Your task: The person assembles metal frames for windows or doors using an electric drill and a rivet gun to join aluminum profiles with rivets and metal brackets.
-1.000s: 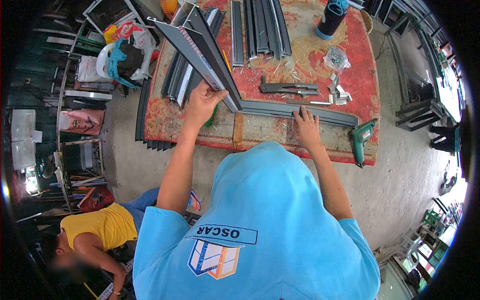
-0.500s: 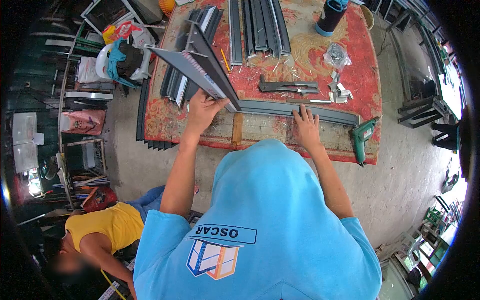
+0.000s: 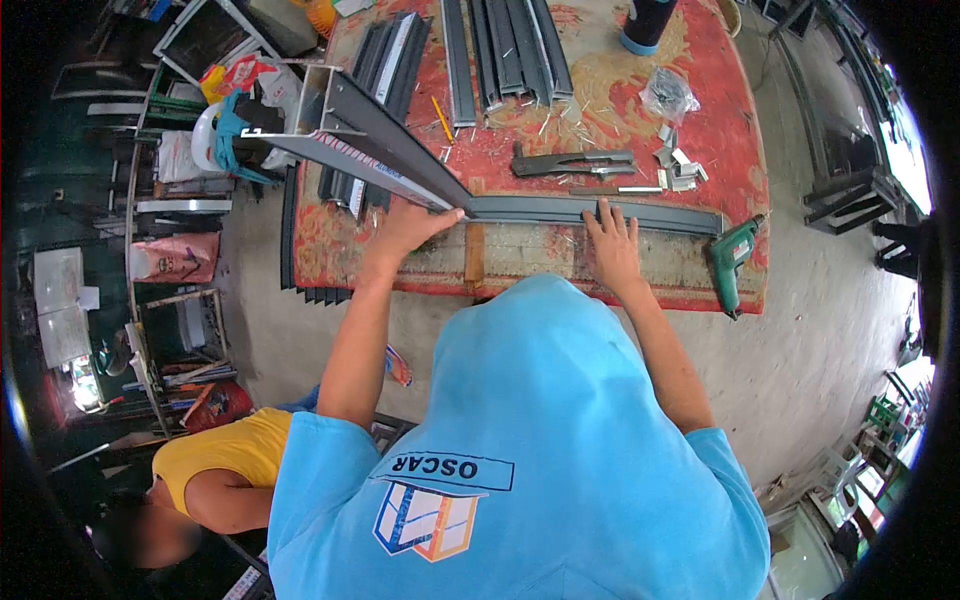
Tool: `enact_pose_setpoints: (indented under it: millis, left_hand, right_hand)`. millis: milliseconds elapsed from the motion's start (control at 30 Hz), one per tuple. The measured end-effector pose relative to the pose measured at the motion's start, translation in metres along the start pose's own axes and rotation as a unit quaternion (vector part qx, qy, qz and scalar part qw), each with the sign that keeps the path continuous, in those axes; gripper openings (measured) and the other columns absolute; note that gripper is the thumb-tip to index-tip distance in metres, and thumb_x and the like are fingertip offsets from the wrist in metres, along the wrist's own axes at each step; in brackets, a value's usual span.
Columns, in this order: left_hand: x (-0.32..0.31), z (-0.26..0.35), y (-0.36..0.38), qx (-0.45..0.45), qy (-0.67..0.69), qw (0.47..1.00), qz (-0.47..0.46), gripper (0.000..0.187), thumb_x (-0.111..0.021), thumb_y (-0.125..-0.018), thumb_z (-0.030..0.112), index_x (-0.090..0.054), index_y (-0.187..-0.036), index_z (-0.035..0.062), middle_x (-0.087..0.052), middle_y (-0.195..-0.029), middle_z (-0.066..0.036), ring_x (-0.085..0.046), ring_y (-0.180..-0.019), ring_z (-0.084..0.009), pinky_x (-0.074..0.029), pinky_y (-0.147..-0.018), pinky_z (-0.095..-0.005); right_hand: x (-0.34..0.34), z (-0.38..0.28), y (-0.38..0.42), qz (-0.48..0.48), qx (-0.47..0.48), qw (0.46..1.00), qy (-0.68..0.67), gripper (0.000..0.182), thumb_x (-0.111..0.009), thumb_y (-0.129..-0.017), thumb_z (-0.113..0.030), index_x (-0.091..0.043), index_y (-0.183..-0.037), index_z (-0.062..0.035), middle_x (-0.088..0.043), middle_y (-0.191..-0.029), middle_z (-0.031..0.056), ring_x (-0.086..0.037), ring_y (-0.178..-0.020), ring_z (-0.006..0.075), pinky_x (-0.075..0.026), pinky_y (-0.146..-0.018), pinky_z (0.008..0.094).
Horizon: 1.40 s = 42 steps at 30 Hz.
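My left hand point(image 3: 405, 230) is closed around the lower end of a dark grey metal profile point(image 3: 405, 150), which tilts up and away to the left. That end meets the left end of a second grey profile point(image 3: 670, 219) lying along the table near its front edge. My right hand point(image 3: 612, 245) rests on this lying profile with its fingers stretched out, not wrapped round it. Beyond it lie a black two-handled tool resembling a hand riveter point(image 3: 570, 163) and a thin tool with a metal end point(image 3: 615, 190). A green power drill point(image 3: 735, 262) lies at the profile's right end.
Stacks of dark profiles point(image 3: 510, 50) lie on the red-patterned table covering point(image 3: 590, 110). Small metal pieces point(image 3: 680, 170), a plastic bag of parts point(image 3: 668, 95), a pencil point(image 3: 441, 118) and a dark bottle point(image 3: 648, 25) are also there. A person in yellow point(image 3: 220, 460) is low at left.
The tilted profile has leaned further left and lower, its upper end swinging outward. My right hand stays on the lying profile. The person in yellow has shifted, and my view has moved slightly.
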<state>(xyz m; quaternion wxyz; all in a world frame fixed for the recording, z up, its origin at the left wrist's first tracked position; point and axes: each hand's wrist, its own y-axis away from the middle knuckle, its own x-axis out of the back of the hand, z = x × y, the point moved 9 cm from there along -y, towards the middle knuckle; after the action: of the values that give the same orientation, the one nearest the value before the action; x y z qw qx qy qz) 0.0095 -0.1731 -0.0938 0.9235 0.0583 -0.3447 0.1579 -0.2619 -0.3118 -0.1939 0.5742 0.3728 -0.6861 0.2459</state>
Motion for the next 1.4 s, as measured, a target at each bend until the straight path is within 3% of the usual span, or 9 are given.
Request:
enact_pose_setpoints:
  millis: [100, 167, 333, 400, 700, 933, 1000, 1133, 1400]
  left_hand:
    - [-0.021, -0.007, 0.001, -0.015, -0.114, 0.993, -0.017, 0.057, -0.079, -0.076, 0.028, -0.058, -0.127, 0.0116, -0.061, -0.123, -0.013, -0.054, -0.119, -0.0291, -0.038, -0.104, -0.0418]
    - [-0.033, -0.022, 0.002, 0.048, -0.153, 0.987, -0.031, 0.058, -0.077, -0.076, 0.034, -0.058, -0.127, 0.0131, -0.058, -0.126, -0.014, -0.05, -0.123, -0.0327, -0.034, -0.107, -0.0441]
    - [-0.073, -0.092, -0.001, 0.042, -0.039, 0.998, -0.005, 0.059, -0.084, -0.069, 0.024, -0.059, -0.121, 0.0101, -0.064, -0.113, -0.011, -0.06, -0.109, -0.0282, -0.044, -0.097, -0.0401]
    - [-0.073, -0.083, -0.004, -0.034, -0.129, 0.991, 0.028, 0.056, -0.085, -0.067, 0.016, -0.06, -0.117, 0.0089, -0.065, -0.106, -0.008, -0.063, -0.101, -0.0249, -0.048, -0.091, -0.0376]
    - [-0.075, -0.086, -0.011, -0.046, -0.066, 0.996, -0.033, 0.049, -0.082, -0.068, 0.01, -0.061, -0.112, 0.0069, -0.066, -0.102, -0.007, -0.063, -0.098, -0.0213, -0.049, -0.09, -0.0353]
    - [-0.074, -0.089, -0.015, -0.024, -0.011, 0.997, -0.067, 0.049, -0.084, -0.068, 0.011, -0.061, -0.111, 0.0072, -0.064, -0.103, -0.007, -0.062, -0.098, -0.0197, -0.049, -0.089, -0.0339]
    - [-0.068, -0.074, -0.018, -0.09, -0.019, 0.993, -0.07, 0.051, -0.085, -0.067, 0.013, -0.062, -0.112, 0.008, -0.064, -0.102, -0.007, -0.062, -0.097, -0.019, -0.049, -0.089, -0.0334]
    - [-0.07, -0.087, -0.023, -0.044, -0.001, 0.993, -0.109, 0.05, -0.086, -0.067, 0.014, -0.062, -0.111, 0.0084, -0.065, -0.102, -0.006, -0.062, -0.096, -0.0193, -0.049, -0.089, -0.0335]
    - [-0.071, -0.08, -0.02, -0.111, 0.022, 0.985, -0.129, 0.047, -0.083, -0.07, 0.017, -0.061, -0.112, 0.0083, -0.065, -0.102, -0.007, -0.061, -0.099, -0.0241, -0.046, -0.092, -0.0376]
  right_hand:
    - [-0.003, 0.002, 0.001, -0.02, -0.021, 0.999, -0.021, 0.065, -0.067, -0.079, -0.014, -0.044, -0.14, -0.0124, -0.029, -0.152, 0.0198, -0.034, -0.137, 0.0399, -0.027, -0.11, 0.0608]
    - [0.0, 0.001, 0.002, 0.011, -0.008, 1.0, -0.026, 0.062, -0.065, -0.081, -0.016, -0.044, -0.139, -0.0125, -0.03, -0.152, 0.0198, -0.033, -0.139, 0.0391, -0.024, -0.111, 0.061]
    - [0.005, 0.0, 0.003, 0.006, -0.005, 1.0, -0.025, 0.064, -0.067, -0.079, -0.016, -0.044, -0.139, -0.0119, -0.03, -0.152, 0.0202, -0.034, -0.138, 0.0394, -0.024, -0.111, 0.0606]
    - [0.006, 0.001, 0.002, 0.006, -0.005, 1.0, -0.029, 0.065, -0.068, -0.078, -0.016, -0.044, -0.139, -0.0114, -0.031, -0.152, 0.0204, -0.034, -0.138, 0.0395, -0.024, -0.111, 0.0604]
    - [0.003, -0.003, 0.002, 0.004, -0.015, 1.0, -0.012, 0.067, -0.069, -0.075, -0.016, -0.046, -0.138, -0.0106, -0.03, -0.152, 0.0202, -0.035, -0.137, 0.0395, -0.024, -0.11, 0.0623]
    - [0.005, -0.003, 0.002, -0.001, -0.029, 0.999, -0.021, 0.066, -0.067, -0.076, -0.015, -0.045, -0.139, -0.0121, -0.03, -0.153, 0.0187, -0.033, -0.139, 0.0389, -0.022, -0.112, 0.0602]
    - [0.005, -0.002, 0.0, 0.0, -0.031, 0.999, -0.019, 0.066, -0.067, -0.076, -0.014, -0.045, -0.139, -0.0121, -0.03, -0.153, 0.0185, -0.033, -0.139, 0.0387, -0.022, -0.112, 0.0597]
    - [0.002, -0.003, 0.0, -0.006, -0.031, 0.999, -0.022, 0.066, -0.066, -0.076, -0.013, -0.045, -0.139, -0.012, -0.031, -0.152, 0.019, -0.032, -0.139, 0.039, -0.023, -0.112, 0.0598]
    - [0.001, -0.002, -0.001, -0.015, -0.039, 0.999, -0.032, 0.076, -0.071, -0.071, -0.011, -0.042, -0.141, -0.0133, -0.028, -0.154, 0.0159, -0.03, -0.14, 0.0381, -0.024, -0.113, 0.0577]
